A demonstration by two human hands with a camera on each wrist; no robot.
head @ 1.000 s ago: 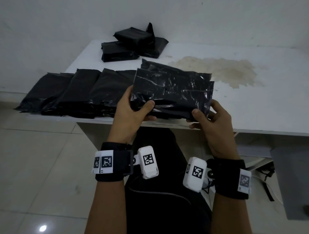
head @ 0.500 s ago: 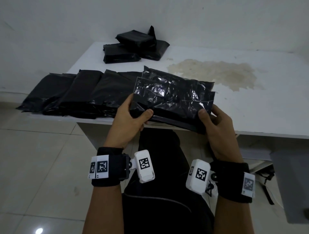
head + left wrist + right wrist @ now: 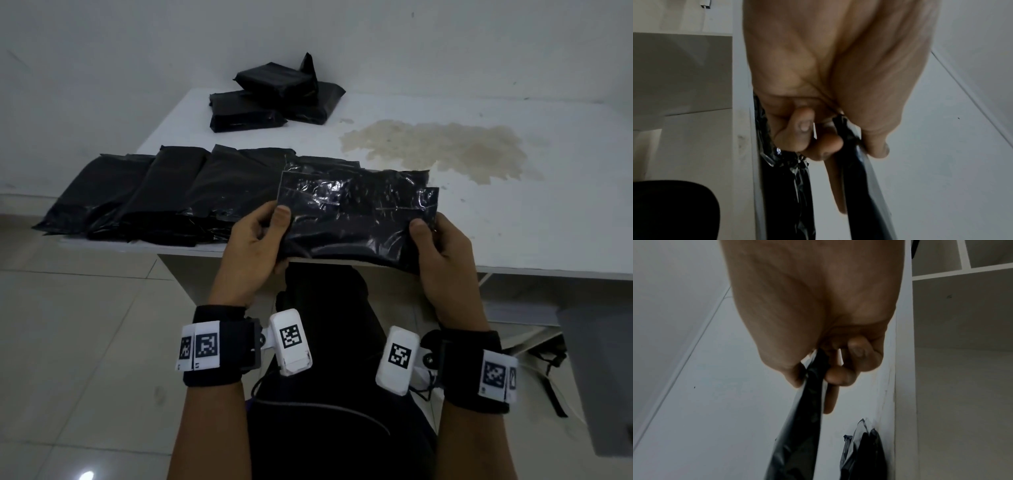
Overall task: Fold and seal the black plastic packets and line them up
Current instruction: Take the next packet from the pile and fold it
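I hold a glossy black plastic packet point(image 3: 356, 212) flat over the near edge of the white table point(image 3: 513, 219). My left hand point(image 3: 270, 236) pinches its left end, thumb on top. My right hand point(image 3: 428, 240) pinches its right end the same way. In the left wrist view the thumb and fingers clamp the thin black packet point(image 3: 863, 170). The right wrist view shows the black packet point(image 3: 805, 410) squeezed between thumb and fingers. A row of several flat black packets point(image 3: 164, 192) lies overlapping on the table's left, just beyond and left of the held one.
A pile of black packets point(image 3: 270, 99) sits at the table's far side near the wall. A brownish stain point(image 3: 435, 147) marks the tabletop to the right. Tiled floor lies on the left, and a grey object point(image 3: 599, 377) stands below the table at the right.
The packet's upper flap has come down toward me and lies flatter. Both thumbs have shifted outward to the packet's end edges, and the packet sits slightly lower over the table edge.
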